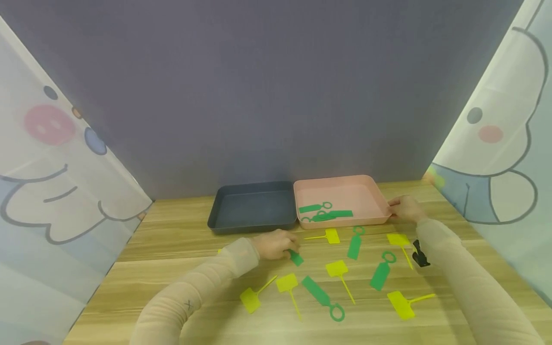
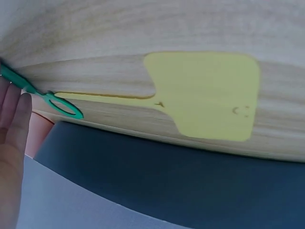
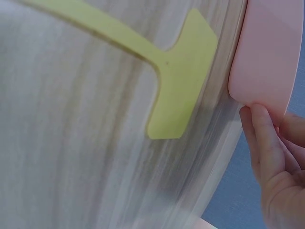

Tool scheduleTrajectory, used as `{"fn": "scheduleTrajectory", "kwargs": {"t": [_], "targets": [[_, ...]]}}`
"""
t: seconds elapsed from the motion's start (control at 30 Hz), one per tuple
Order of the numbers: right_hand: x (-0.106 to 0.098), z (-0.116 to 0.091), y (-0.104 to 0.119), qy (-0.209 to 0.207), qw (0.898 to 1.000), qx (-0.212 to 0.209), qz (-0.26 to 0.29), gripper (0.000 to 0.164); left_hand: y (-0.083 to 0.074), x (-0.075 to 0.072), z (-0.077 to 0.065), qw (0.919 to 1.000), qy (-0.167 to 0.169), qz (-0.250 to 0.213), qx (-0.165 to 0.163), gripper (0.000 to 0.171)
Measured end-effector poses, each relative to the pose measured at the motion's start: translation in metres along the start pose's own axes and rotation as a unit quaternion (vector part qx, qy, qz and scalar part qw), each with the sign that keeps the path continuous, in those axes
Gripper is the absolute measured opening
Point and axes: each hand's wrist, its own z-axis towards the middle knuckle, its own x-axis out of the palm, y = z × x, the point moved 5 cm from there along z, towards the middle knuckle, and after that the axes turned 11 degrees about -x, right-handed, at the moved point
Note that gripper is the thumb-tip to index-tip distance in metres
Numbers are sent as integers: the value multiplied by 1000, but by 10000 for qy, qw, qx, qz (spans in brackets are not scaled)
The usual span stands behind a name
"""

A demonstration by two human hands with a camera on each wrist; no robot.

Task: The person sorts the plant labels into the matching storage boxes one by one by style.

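My left hand [image 1: 276, 244] reaches over the table in front of the dark tray and pinches a green ring-ended tag [image 1: 296, 258]. In the left wrist view, the tag's ring [image 2: 66, 107] shows beyond the fingers [image 2: 19, 117], close to a yellow T-shaped tag [image 2: 205, 95]. My right hand [image 1: 406, 209] grips the front right corner of the pink tray [image 1: 366, 221]; in the right wrist view, thumb and fingers pinch the tray's edge [image 3: 262, 90]. Several green tags [image 1: 340, 213] lie inside the pink tray.
A dark blue tray [image 1: 254, 225] stands left of the pink one, touching or nearly so. Several yellow tags [image 1: 336, 269] and green tags [image 1: 316, 291] lie scattered on the wooden table [image 1: 129, 287]. A small black clip-like object [image 1: 420, 255] sits by the right forearm. A grey panel [image 1: 276, 96] rises behind.
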Motion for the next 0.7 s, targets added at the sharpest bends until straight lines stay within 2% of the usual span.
{"fn": "scheduleTrajectory", "kwargs": {"t": [0.23, 0.7], "targets": [[0, -1, 0, 7, 9999, 78, 90, 37, -1, -2, 2, 9997, 178, -16, -180, 25], [1, -1, -2, 1, 9996, 150, 238, 37, -2, -1, 1, 9997, 131, 187, -123, 27]]}}
